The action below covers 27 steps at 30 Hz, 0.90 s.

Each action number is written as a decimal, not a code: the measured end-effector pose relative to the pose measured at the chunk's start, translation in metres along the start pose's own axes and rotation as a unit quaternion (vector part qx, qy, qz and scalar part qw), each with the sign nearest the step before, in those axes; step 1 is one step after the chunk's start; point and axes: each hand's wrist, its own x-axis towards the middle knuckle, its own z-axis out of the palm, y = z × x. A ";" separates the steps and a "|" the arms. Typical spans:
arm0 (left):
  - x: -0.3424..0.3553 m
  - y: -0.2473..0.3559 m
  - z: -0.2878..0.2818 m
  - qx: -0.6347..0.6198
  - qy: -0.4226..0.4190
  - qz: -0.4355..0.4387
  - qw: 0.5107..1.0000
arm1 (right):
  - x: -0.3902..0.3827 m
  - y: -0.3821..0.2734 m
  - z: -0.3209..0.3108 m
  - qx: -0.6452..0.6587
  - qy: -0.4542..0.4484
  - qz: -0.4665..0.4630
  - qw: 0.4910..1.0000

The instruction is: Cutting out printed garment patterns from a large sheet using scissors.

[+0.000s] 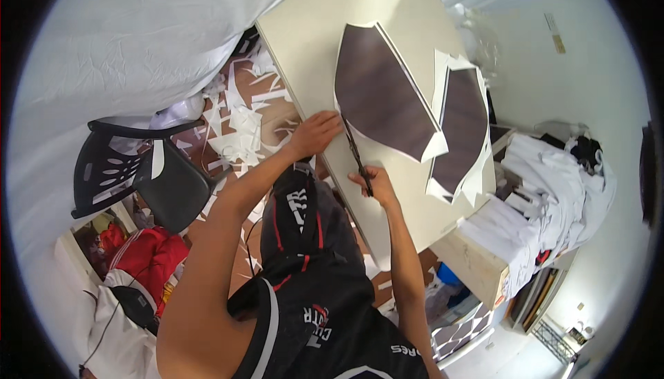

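Observation:
My right hand (375,184) is wrapped round the handles of dark scissors (353,147) over the near side of the table. Their blades point away from me and reach the left edge of a dark brown cut piece with a white border (380,92). My left hand (318,134) is closed with its fingertips pinching that same edge, just left of the scissor tips. Whether the piece is paper or fabric I cannot tell. To its right lies a second dark piece (460,119) with a wider, ragged white margin, apart from my hands.
The cream table (304,40) carries both pieces. White offcuts (238,130) litter the tiled floor to the left, by a black chair (169,182). Red clothing (149,258) lies behind the chair. At right, white fabric (546,178) is heaped on a wooden unit (477,258).

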 end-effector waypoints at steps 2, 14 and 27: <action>-0.003 0.003 0.000 0.006 0.006 0.003 1.000 | -0.002 0.002 0.001 -0.003 -0.002 -0.001 1.000; 0.004 -0.004 0.002 0.033 0.009 0.017 0.999 | 0.015 -0.017 0.007 0.045 0.005 -0.029 0.999; 0.005 0.001 -0.004 0.022 -0.020 0.049 0.998 | 0.007 -0.009 0.035 0.091 0.056 -0.039 0.993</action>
